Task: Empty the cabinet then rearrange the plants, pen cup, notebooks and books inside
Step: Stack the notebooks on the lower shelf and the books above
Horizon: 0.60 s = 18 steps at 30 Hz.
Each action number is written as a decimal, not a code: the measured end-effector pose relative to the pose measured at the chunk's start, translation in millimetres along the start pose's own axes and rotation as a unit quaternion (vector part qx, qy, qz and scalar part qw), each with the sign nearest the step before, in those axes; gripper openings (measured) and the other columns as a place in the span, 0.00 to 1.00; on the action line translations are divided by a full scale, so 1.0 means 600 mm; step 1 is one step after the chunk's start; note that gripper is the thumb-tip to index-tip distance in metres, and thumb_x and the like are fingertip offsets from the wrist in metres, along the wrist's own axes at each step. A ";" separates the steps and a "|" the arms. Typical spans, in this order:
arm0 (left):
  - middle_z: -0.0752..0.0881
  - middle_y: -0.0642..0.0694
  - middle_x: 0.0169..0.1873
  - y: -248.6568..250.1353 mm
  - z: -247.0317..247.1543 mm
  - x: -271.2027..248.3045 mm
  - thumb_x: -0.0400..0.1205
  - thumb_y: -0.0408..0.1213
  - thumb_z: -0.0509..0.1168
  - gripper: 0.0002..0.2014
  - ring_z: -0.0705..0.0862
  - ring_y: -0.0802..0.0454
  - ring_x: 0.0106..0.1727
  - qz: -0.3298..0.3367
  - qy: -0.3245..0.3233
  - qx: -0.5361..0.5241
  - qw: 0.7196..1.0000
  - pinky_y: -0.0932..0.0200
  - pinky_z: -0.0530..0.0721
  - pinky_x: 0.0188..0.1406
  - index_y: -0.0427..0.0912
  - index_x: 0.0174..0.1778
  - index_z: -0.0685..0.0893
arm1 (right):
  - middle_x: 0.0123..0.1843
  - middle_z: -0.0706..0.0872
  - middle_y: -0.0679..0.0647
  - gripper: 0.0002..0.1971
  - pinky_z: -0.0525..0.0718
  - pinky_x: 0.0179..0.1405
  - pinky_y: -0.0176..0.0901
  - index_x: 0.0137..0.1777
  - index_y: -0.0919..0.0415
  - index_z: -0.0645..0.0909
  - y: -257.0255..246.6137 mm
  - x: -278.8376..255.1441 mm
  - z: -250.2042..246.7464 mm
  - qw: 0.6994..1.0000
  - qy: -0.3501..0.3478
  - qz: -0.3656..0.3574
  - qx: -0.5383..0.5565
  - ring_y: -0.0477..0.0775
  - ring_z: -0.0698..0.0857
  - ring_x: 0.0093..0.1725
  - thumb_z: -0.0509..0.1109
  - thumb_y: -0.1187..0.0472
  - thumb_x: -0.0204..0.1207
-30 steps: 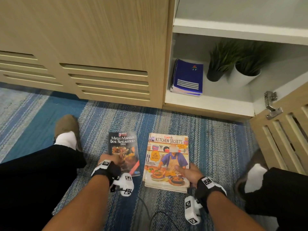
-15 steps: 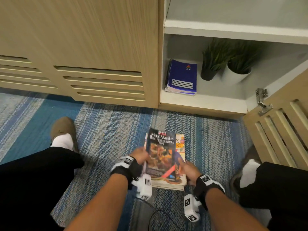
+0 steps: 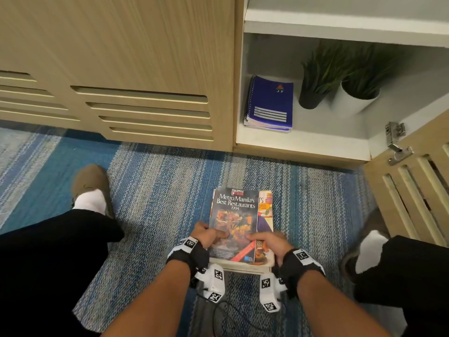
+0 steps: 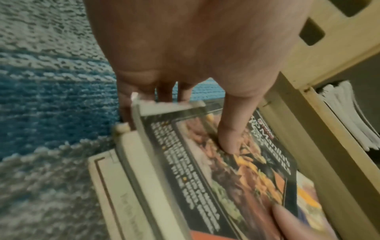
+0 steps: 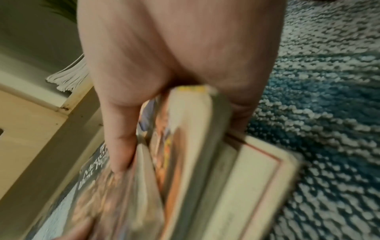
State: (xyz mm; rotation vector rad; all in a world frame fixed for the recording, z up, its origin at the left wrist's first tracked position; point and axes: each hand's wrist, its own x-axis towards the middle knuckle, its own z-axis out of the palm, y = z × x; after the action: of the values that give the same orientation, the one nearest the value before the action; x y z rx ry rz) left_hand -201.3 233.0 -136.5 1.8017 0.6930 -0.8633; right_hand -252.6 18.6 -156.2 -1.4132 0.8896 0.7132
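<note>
A stack of books (image 3: 265, 210) lies on the carpet before me, the dark "Metro Manila's Best Restaurants" book (image 3: 234, 215) on top. My left hand (image 3: 206, 235) grips the stack's left edge, thumb (image 4: 230, 133) on the top cover (image 4: 226, 170), fingers (image 4: 166, 92) curled under. My right hand (image 3: 269, 240) grips the right edge, thumb (image 5: 121, 146) on top and fingers beneath the books (image 5: 205, 162). In the open cabinet, a blue spiral notebook (image 3: 271, 103) lies on the lower shelf (image 3: 303, 142), beside a black-potted plant (image 3: 315, 81) and a white-potted plant (image 3: 357, 93).
The cabinet's slatted door (image 3: 413, 198) stands open at the right. A closed slatted door (image 3: 133, 98) is at the left. My legs and shoes (image 3: 91, 188) flank the books on the blue striped carpet (image 3: 170, 190). Cables (image 3: 226, 317) trail below my wrists.
The dark restaurant book went from the carpet at the left onto the cookbook stack. Both hands now grip the stack's sides near its front edge.
</note>
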 end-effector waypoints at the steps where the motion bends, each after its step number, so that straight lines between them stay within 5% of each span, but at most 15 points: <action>1: 0.89 0.41 0.47 0.002 -0.002 -0.003 0.56 0.41 0.85 0.37 0.87 0.47 0.45 -0.003 -0.008 -0.006 1.000 0.56 0.82 0.45 0.29 0.58 0.81 | 0.52 0.94 0.54 0.37 0.87 0.57 0.52 0.62 0.61 0.88 -0.004 -0.001 0.000 1.000 -0.003 -0.014 0.009 0.57 0.91 0.54 0.91 0.55 0.50; 3: 0.88 0.42 0.52 0.007 -0.007 -0.006 0.62 0.38 0.83 0.31 0.86 0.48 0.48 -0.006 -0.019 -0.025 0.999 0.56 0.81 0.50 0.31 0.57 0.81 | 0.58 0.92 0.53 0.39 0.85 0.58 0.48 0.69 0.59 0.80 -0.018 -0.012 -0.001 0.999 -0.016 -0.025 0.034 0.56 0.90 0.58 0.90 0.61 0.55; 6: 0.87 0.36 0.55 0.011 -0.007 -0.004 0.51 0.42 0.85 0.41 0.85 0.42 0.56 0.003 -0.020 -0.043 0.999 0.48 0.79 0.61 0.30 0.57 0.79 | 0.52 0.91 0.51 0.26 0.85 0.48 0.47 0.59 0.51 0.78 -0.040 -0.037 -0.007 0.996 -0.028 -0.056 0.070 0.56 0.90 0.52 0.82 0.74 0.66; 11: 0.86 0.33 0.61 0.021 -0.005 0.015 0.42 0.37 0.86 0.57 0.87 0.39 0.57 0.034 -0.025 -0.116 0.992 0.38 0.81 0.65 0.33 0.71 0.72 | 0.56 0.94 0.56 0.37 0.87 0.61 0.61 0.69 0.60 0.82 -0.064 -0.037 -0.011 0.992 -0.017 -0.096 0.083 0.63 0.92 0.56 0.85 0.76 0.56; 14: 0.91 0.43 0.55 0.042 -0.013 0.006 0.42 0.35 0.86 0.47 0.89 0.41 0.56 0.094 -0.020 -0.106 0.990 0.37 0.84 0.61 0.42 0.61 0.80 | 0.63 0.92 0.52 0.47 0.86 0.60 0.73 0.72 0.52 0.79 -0.076 -0.029 -0.010 0.986 0.001 -0.143 0.084 0.63 0.90 0.63 0.88 0.70 0.48; 16: 0.91 0.47 0.52 0.065 -0.017 -0.021 0.48 0.28 0.84 0.43 0.90 0.46 0.54 0.138 -0.014 -0.083 0.987 0.44 0.86 0.57 0.46 0.61 0.80 | 0.69 0.87 0.49 0.55 0.86 0.64 0.66 0.77 0.52 0.74 -0.093 -0.036 -0.007 0.985 0.031 -0.155 0.075 0.59 0.87 0.67 0.88 0.69 0.44; 18: 0.92 0.49 0.48 0.078 -0.016 -0.029 0.54 0.19 0.81 0.39 0.90 0.51 0.49 0.181 0.001 -0.067 0.981 0.53 0.88 0.50 0.46 0.60 0.80 | 0.63 0.90 0.58 0.40 0.87 0.63 0.66 0.65 0.62 0.79 -0.105 -0.036 -0.006 0.980 0.066 -0.168 0.084 0.64 0.89 0.61 0.83 0.79 0.50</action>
State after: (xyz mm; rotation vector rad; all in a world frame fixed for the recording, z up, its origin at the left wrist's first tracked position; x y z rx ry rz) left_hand -172.6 223.8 -95.4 1.7349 0.3960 -0.5575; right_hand -210.2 13.4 -104.7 -1.4240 0.7685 0.2845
